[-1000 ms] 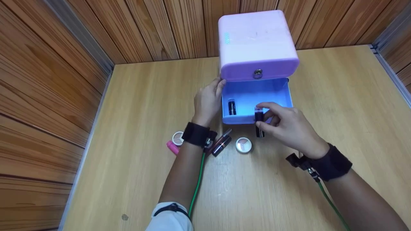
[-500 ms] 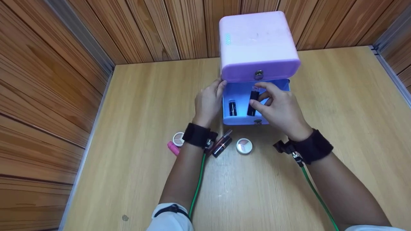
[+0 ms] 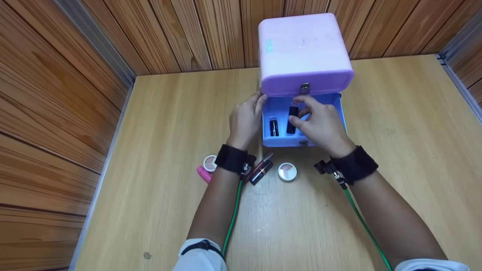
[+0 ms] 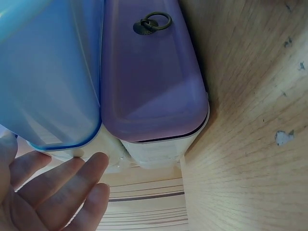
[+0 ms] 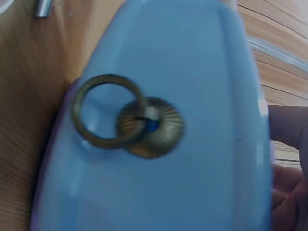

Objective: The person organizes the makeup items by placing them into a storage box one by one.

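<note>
My right hand (image 3: 322, 124) pinches a dark lipstick (image 3: 292, 122) with a clear end between thumb and fingers, inside the pulled-out blue drawer (image 3: 280, 141). Another dark lipstick (image 3: 274, 128) lies at the left of that drawer. The drawer belongs to a pink and purple box (image 3: 301, 45). My left hand (image 3: 244, 122) rests at the box's left side, by the drawer's back corner. In the left wrist view its fingers (image 4: 72, 192) stretch out along the box side, holding nothing. The right wrist view shows the blue drawer front with its ring pull (image 5: 110, 113); the lipstick is hidden there.
On the table in front lie a round three-color palette (image 3: 287, 172), a dark tube (image 3: 261, 173) beside a brownish tube, a pink tube (image 3: 203, 174) and a second round palette (image 3: 209, 163). My left forearm partly covers this group. A wooden wall (image 3: 226, 34) stands behind the box.
My right hand has carried the lipstick from in front of the drawer up and left into it. The left hand has stayed at the box's side.
</note>
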The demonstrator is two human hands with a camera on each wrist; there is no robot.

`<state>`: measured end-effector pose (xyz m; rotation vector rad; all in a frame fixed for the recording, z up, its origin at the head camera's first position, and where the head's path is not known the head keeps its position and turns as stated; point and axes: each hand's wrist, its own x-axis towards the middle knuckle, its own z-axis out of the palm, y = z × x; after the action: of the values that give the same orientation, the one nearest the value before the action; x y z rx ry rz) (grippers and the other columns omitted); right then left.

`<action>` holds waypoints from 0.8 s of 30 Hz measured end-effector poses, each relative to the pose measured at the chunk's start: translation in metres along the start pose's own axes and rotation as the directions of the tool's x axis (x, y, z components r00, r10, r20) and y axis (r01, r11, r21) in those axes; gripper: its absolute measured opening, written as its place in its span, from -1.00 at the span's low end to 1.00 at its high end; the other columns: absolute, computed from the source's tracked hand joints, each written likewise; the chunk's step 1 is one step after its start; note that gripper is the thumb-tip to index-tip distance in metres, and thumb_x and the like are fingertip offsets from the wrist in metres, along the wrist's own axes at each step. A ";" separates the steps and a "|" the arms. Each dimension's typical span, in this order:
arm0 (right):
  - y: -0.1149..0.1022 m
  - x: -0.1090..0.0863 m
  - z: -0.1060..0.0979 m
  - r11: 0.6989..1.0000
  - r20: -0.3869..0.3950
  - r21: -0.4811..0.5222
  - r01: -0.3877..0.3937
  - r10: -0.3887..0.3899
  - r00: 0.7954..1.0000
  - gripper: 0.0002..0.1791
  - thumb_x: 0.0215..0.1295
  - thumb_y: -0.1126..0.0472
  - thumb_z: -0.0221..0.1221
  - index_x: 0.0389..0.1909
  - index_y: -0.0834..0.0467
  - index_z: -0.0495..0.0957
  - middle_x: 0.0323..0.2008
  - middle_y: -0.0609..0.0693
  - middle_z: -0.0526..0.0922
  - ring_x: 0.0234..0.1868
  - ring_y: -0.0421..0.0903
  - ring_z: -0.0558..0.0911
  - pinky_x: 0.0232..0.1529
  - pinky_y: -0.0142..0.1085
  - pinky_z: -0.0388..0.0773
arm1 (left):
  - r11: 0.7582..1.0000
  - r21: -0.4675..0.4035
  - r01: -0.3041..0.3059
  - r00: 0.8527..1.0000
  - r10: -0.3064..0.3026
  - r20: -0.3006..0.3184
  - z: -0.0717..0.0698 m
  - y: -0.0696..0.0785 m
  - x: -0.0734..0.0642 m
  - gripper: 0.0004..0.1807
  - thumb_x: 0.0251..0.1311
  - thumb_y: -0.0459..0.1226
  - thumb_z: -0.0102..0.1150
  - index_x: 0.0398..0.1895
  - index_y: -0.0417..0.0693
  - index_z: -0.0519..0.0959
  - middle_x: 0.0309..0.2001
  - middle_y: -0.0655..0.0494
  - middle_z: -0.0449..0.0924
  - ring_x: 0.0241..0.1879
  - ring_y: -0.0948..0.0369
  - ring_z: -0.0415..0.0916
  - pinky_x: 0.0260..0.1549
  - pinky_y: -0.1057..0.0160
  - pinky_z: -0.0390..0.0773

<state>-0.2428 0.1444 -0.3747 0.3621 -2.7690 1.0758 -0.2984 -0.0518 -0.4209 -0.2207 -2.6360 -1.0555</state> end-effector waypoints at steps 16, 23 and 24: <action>-0.009 0.016 0.011 0.991 0.200 -0.104 -0.090 0.109 0.974 -0.47 0.22 0.16 0.33 0.22 0.15 0.49 -0.43 -0.01 0.66 -0.51 -0.08 0.62 -0.54 -0.18 0.50 | 1.000 -0.001 0.014 1.000 -0.014 0.003 -0.001 -0.001 -0.001 -0.40 0.43 0.19 -0.25 0.26 0.10 0.53 -0.27 0.05 0.70 -0.41 0.22 0.53 -0.42 0.17 0.47; -0.008 0.019 0.011 0.985 0.264 -0.115 -0.126 0.152 0.953 -0.46 0.20 0.15 0.34 0.21 0.13 0.49 -0.48 -0.03 0.65 -0.55 -0.07 0.60 -0.60 -0.19 0.48 | 1.000 -0.021 0.022 1.000 -0.021 0.018 -0.001 0.001 0.001 -0.36 0.42 0.21 -0.28 0.27 0.05 0.52 -0.32 0.06 0.68 -0.37 0.22 0.56 -0.40 0.21 0.46; -0.008 0.019 0.011 0.985 0.271 -0.117 -0.123 0.151 0.951 -0.47 0.20 0.16 0.34 0.20 0.13 0.50 -0.47 -0.03 0.65 -0.55 -0.07 0.61 -0.58 -0.18 0.48 | 1.000 -0.020 0.021 1.000 -0.021 0.020 -0.001 0.002 0.001 -0.36 0.42 0.20 -0.28 0.27 0.05 0.52 -0.32 0.06 0.68 -0.37 0.21 0.56 -0.41 0.20 0.46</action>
<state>-0.2598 0.1278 -0.3738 0.3357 -3.1266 0.9778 -0.2990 -0.0513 -0.4186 -0.2094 -2.6518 -1.0923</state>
